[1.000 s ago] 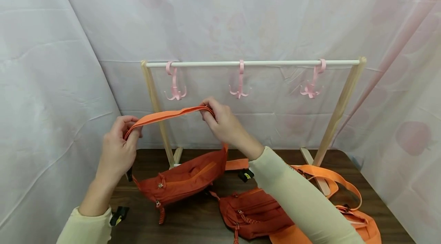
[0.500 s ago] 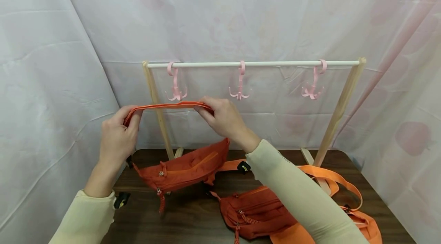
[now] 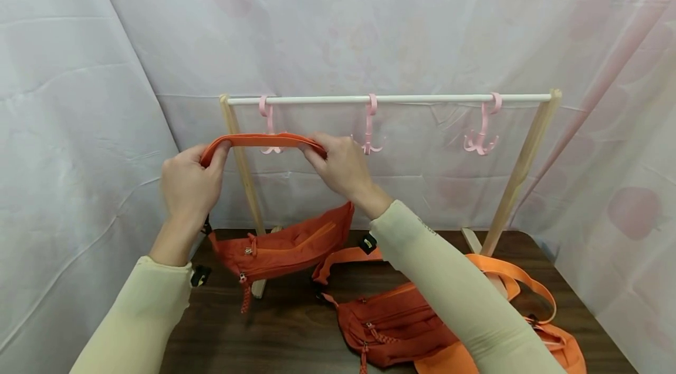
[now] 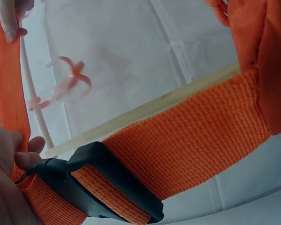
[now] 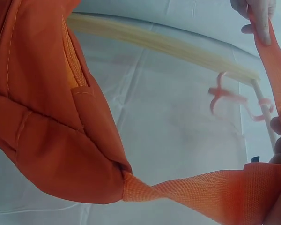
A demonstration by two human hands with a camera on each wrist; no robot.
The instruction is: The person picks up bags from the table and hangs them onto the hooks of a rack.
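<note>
Both hands hold up the orange strap (image 3: 259,140) of a rust-red waist bag (image 3: 287,248), stretched level between them. My left hand (image 3: 192,180) pinches its left end between thumb and fingers; my right hand (image 3: 340,165) grips the right end the same way. Below the strap the bag hangs tilted, its right end higher, a zipper pull dangling. A black buckle (image 4: 107,183) sits on the webbing near the left hand in the left wrist view. In the right wrist view the webbing (image 5: 201,190) twists close to the bag. Behind the strap is the left pink hook (image 3: 270,121), partly covered.
A white rail (image 3: 422,98) on wooden posts (image 3: 520,174) carries the middle pink hook (image 3: 368,127) and right pink hook (image 3: 482,130). A second rust-red bag (image 3: 391,321) and an orange bag (image 3: 562,344) lie on the dark wooden table (image 3: 264,339), partly behind the right sleeve.
Both hands have raised the strap, the left more, bringing it from sloped to level in front of the left hook. The hanging bag has risen slightly with it.
</note>
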